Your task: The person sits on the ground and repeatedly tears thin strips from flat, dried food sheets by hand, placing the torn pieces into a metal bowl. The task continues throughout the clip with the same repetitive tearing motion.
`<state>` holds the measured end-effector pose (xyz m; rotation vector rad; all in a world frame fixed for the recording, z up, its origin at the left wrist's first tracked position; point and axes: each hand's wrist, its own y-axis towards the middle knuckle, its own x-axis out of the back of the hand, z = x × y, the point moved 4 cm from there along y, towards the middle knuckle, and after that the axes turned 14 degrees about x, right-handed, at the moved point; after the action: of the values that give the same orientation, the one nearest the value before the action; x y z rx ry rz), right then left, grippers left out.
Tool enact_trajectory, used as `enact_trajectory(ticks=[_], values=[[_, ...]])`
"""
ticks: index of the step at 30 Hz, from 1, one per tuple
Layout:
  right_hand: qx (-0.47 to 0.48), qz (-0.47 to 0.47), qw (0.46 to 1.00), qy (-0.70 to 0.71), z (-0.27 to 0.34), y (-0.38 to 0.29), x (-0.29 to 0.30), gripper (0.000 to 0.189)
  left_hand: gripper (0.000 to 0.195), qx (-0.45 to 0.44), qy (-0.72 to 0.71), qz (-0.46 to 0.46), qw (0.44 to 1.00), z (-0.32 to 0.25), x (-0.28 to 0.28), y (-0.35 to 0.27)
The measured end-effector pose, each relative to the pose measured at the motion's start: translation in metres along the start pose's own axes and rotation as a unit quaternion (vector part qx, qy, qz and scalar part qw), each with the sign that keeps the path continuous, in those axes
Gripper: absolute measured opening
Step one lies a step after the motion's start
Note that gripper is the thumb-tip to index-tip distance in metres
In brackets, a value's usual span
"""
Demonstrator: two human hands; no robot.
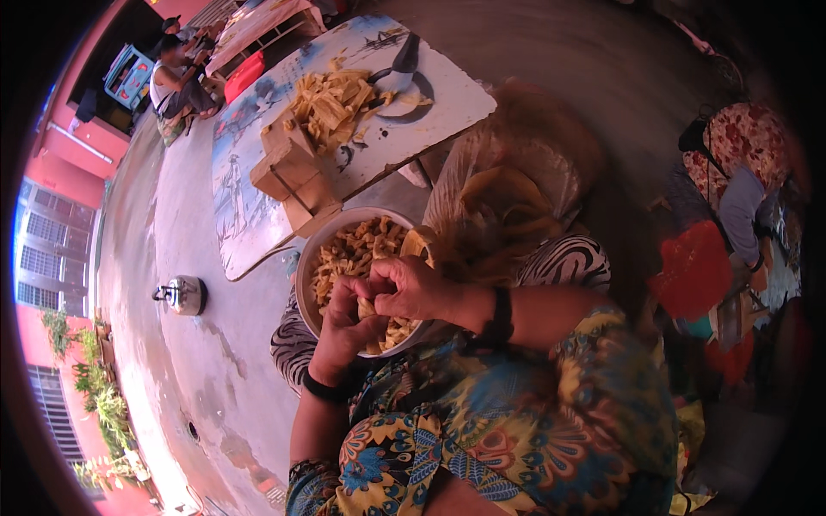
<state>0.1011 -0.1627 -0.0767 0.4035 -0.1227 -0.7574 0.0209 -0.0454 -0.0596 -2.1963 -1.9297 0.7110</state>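
Both hands meet over a white bowl (310, 258) that rests between my knees, filled with small tan, knotted-looking pieces (348, 251). Pinched in the fingers of my left hand (345, 329) is a small pale-yellow folded piece (366, 308). My right hand (410, 287) has its fingertips on the same piece. Just beyond the right knuckles stands a wider curled yellowish strip (419, 240); whether the right hand also grips it is hidden. What the pieces are made of I cannot tell for sure.
A low table (445, 97) ahead carries a heap of yellow strips (332, 103) and a cardboard box (293, 177). Right of the bowl is a plastic bag (445, 174) with yellowish sheets (500, 193). A metal kettle (186, 295) stands on the floor. People sit nearby, left (171, 80) and right (742, 155).
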Motion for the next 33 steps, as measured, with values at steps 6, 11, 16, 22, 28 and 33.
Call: enact_trajectory(ticks=[6,11,16,22,28,33], values=[[0.022,0.005,0.999,-0.023,0.001,-0.001,-0.002,0.017,0.04,0.033,-0.172,0.038,0.984,0.02,0.015,0.008],[-0.054,-0.028,0.995,0.077,-0.012,-0.003,0.002,0.013,0.038,0.028,-0.104,-0.005,0.994,0.017,0.009,0.007],[-0.189,-0.025,0.949,0.25,-0.015,-0.007,-0.001,0.007,0.041,0.038,-0.03,-0.01,0.999,0.003,0.008,-0.007],[-0.184,-0.025,0.935,0.304,-0.004,-0.007,-0.005,0.009,0.062,0.024,-0.054,0.099,0.993,-0.005,0.014,-0.017],[-0.181,-0.01,0.931,0.318,0.007,-0.005,-0.004,0.01,0.055,0.037,-0.011,0.081,0.996,-0.008,0.022,-0.031],[-0.107,-0.005,0.961,0.256,0.003,-0.002,-0.005,0.008,0.05,0.133,0.034,0.013,0.99,-0.007,0.026,-0.036]])
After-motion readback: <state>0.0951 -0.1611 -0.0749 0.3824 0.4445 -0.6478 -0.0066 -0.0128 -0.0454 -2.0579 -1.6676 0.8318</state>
